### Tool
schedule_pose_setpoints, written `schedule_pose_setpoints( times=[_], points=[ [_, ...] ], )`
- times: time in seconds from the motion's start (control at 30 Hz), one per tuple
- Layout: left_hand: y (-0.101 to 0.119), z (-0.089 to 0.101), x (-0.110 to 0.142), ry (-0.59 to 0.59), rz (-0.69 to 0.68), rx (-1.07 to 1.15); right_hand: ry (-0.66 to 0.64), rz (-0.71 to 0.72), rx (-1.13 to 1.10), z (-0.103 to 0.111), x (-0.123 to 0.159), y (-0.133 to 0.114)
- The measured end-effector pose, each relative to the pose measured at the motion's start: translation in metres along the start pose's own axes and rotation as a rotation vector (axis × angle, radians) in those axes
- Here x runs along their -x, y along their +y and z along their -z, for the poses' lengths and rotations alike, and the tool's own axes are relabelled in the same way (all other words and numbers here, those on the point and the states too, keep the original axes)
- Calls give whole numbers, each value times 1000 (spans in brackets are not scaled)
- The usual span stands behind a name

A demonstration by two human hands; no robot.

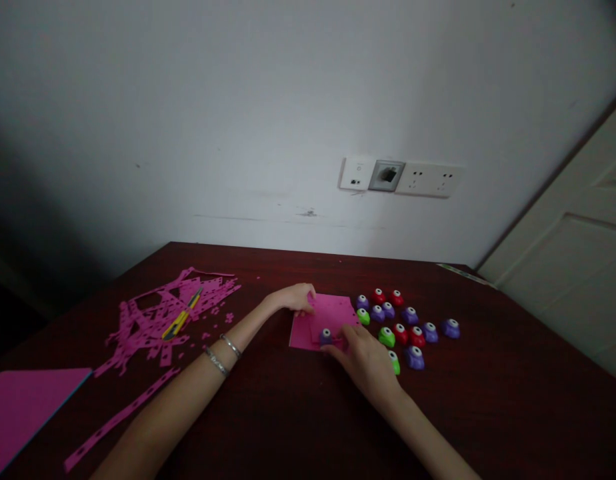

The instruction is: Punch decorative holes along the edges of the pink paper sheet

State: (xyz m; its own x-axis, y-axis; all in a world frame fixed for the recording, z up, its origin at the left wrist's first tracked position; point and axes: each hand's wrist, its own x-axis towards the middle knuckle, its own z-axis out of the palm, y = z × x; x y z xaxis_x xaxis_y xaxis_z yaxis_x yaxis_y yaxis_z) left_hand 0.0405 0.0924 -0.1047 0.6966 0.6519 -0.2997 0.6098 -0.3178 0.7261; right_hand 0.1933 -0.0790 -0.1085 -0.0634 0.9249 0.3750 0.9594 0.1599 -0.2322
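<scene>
Pink paper (333,310) lies in overlapping layers on the dark red-brown table. At its upper left edge, my left hand (297,298) is closed, pinching the paper between thumb and fingers. A small purple craft punch (326,336) with a white round button sits at the paper's lower edge. My right hand (367,360) curls around that punch from the right, thumb in front; its fingertips are partly hidden. Just right of the paper stand several more punches: purple ones (415,358), green ones (387,337) and red ones (401,333).
Punched pink paper scraps (148,323) are heaped at the left, with a yellow utility knife (182,315) on top. A punched strip (121,420) lies nearer me. One large pink sheet (33,407) is at the lower left. Behind the table, the wall carries sockets (428,180).
</scene>
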Motion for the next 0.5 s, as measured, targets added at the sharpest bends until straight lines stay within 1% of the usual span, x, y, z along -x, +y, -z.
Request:
schedule_pose_setpoints(
  times=[0.1, 0.2, 0.3, 0.37, 0.43, 0.5],
  points=[
    [3, 1, 3, 27, 3, -75, -118, -47, -143, 8, -3, 7],
    [5, 2, 6, 96, 13, -247, -181, -37, -180, 14, -6, 13],
    [11, 5, 9, 197, -17, -465, -183, -41, -226, 18, -7, 15],
    [18, 9, 14, 260, -16, -551, -167, -63, -275, 19, -9, 14],
    [28, 12, 20, 321, -5, -563, -149, -78, -312, 20, -11, 13],
    [38, 15, 27, 357, -33, -519, -157, -94, -333, 20, -17, 12]
  ],
)
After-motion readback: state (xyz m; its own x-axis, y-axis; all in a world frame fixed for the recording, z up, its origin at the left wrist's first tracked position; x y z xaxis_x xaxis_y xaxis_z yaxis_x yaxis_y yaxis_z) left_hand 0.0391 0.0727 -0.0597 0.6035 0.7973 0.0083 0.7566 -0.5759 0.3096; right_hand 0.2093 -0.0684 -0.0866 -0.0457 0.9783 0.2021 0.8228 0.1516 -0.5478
